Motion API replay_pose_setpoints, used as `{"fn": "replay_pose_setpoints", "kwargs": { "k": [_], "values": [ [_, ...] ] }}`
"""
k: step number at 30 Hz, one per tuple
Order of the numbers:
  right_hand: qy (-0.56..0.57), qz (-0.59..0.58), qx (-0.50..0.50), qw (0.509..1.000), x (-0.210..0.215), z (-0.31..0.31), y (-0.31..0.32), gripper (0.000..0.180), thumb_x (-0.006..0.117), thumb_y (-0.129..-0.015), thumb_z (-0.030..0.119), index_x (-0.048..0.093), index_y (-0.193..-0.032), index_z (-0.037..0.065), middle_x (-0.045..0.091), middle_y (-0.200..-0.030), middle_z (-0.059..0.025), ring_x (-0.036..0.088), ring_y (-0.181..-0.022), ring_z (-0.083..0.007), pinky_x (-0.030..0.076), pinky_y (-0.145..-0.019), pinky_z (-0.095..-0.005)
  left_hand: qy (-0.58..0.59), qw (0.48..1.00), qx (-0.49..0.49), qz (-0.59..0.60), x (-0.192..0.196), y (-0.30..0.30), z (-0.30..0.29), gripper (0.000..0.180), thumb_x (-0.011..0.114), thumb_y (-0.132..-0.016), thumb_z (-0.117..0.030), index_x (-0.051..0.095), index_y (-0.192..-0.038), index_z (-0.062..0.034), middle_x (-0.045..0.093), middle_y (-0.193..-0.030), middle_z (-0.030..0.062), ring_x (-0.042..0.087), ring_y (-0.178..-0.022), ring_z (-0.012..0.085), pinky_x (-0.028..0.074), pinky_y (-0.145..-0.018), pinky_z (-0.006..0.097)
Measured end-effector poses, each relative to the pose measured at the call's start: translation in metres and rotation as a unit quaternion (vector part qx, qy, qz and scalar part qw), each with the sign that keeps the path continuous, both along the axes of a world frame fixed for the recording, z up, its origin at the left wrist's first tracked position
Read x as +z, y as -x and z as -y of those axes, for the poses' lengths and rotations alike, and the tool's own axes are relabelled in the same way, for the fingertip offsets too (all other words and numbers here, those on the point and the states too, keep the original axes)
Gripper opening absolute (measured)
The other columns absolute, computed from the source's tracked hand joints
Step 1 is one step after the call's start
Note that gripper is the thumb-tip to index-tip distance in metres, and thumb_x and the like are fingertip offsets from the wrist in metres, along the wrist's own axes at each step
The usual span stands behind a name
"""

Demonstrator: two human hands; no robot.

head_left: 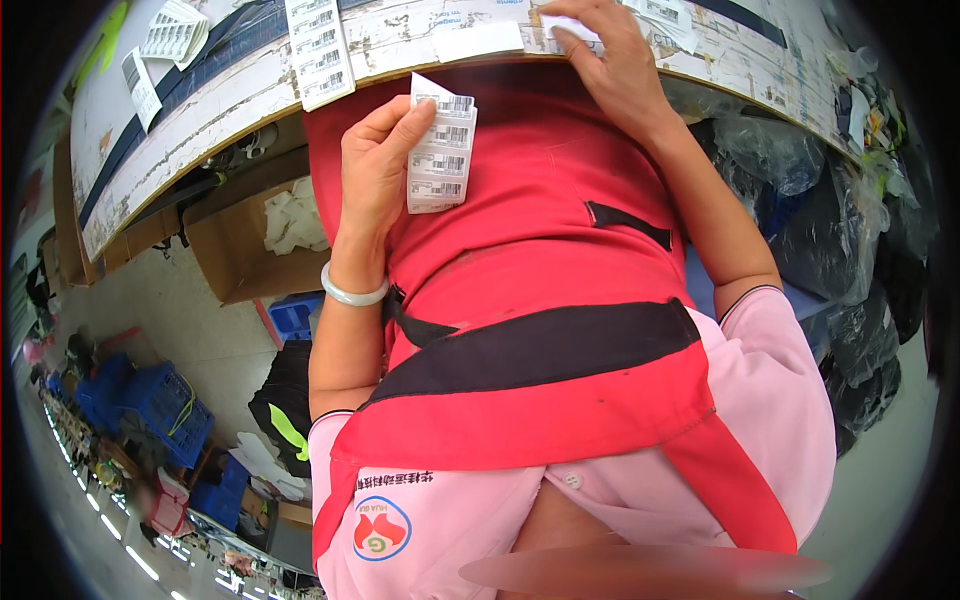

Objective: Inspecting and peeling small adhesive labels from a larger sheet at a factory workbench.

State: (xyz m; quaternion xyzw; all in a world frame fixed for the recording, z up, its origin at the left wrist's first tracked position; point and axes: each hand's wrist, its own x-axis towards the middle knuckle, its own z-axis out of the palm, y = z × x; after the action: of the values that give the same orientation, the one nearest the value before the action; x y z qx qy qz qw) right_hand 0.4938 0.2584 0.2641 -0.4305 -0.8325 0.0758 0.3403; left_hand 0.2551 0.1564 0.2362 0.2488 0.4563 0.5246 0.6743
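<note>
My left hand (pixel 378 160) pinches a short strip of white barcode labels (pixel 440 165) between thumb and fingers, held above my lap in front of the table edge. The strip hangs down with several printed labels facing up, and its top corner is folded to a point. On the table edge, my right hand (pixel 615 60) has its thumb and forefinger closed on a small white slip (pixel 575 30); the fingers partly cover it. Just left of that hand lies a blank white strip (pixel 480 40). A longer label strip (pixel 320 60) lies farther left, its end at the table's front edge.
The worn white table (pixel 190 150) curves across the top. More label sheets (pixel 177 32) and a single label piece (pixel 141 90) lie at its left. Below stands an open cardboard box (pixel 235 250). Clear plastic bags (pixel 820 230) crowd the right side; blue crates (pixel 165 410) stand lower left.
</note>
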Motion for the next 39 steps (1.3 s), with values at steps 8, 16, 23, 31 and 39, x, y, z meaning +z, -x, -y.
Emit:
{"fn": "replay_pose_setpoints", "kwargs": {
  "k": [8,16,23,31,39],
  "values": [
    [0.482,-0.283,0.103,0.823,0.009,0.054,0.037,0.015,0.067,-0.091,0.012,0.070,-0.098,0.000,0.068,-0.090,-0.0013,0.059,-0.083,-0.0068,0.049,-0.077,-0.0217,-0.135,0.980,0.018,-0.147,0.016,-0.005,0.006,0.012,0.067,-0.090,-0.005,0.070,-0.096,0.0044,0.067,-0.096,0.0035,0.059,-0.082,0.0067,0.046,-0.071,0.020],
    [0.567,-0.334,0.084,0.748,0.020,0.054,0.040,0.018,0.070,-0.089,0.017,0.071,-0.095,0.000,0.064,-0.078,-0.0015,0.057,-0.069,-0.0056,0.048,-0.061,-0.0206,-0.186,0.957,0.006,-0.222,0.029,-0.005,0.010,0.011,0.071,-0.086,-0.002,0.070,-0.095,0.0043,0.066,-0.098,0.0060,0.059,-0.084,0.0090,0.047,-0.073,0.021],
    [0.518,-0.309,0.082,0.793,0.015,0.056,0.037,0.011,0.072,-0.085,0.012,0.069,-0.092,0.002,0.065,-0.083,-0.0015,0.057,-0.068,-0.0084,0.046,-0.059,-0.0223,-0.197,0.950,-0.003,-0.241,0.032,-0.007,0.007,0.013,0.068,-0.090,-0.008,0.070,-0.092,0.0042,0.067,-0.094,0.0056,0.059,-0.083,0.0084,0.046,-0.071,0.022],
    [0.040,-0.164,0.236,0.957,0.004,0.064,0.042,0.017,0.077,-0.075,0.002,0.068,-0.088,0.004,0.062,-0.086,-0.0065,0.063,-0.074,-0.0190,0.052,-0.062,-0.0283,-0.007,0.994,0.001,-0.105,0.023,-0.005,-0.008,0.029,0.056,-0.098,-0.021,0.069,-0.092,0.0043,0.067,-0.081,0.0056,0.060,-0.071,0.0099,0.047,-0.065,0.022],
    [0.389,-0.195,0.000,0.900,0.001,-0.014,-0.051,0.016,0.065,-0.093,0.015,0.068,-0.103,0.003,0.066,-0.083,0.0005,0.061,-0.072,-0.0063,0.050,-0.065,-0.0198,0.045,0.996,0.016,-0.071,0.001,0.005,-0.004,0.033,0.056,-0.099,-0.027,0.069,-0.096,0.0040,0.068,-0.077,0.0063,0.062,-0.061,0.0095,0.049,-0.055,0.021]
  ]
}}
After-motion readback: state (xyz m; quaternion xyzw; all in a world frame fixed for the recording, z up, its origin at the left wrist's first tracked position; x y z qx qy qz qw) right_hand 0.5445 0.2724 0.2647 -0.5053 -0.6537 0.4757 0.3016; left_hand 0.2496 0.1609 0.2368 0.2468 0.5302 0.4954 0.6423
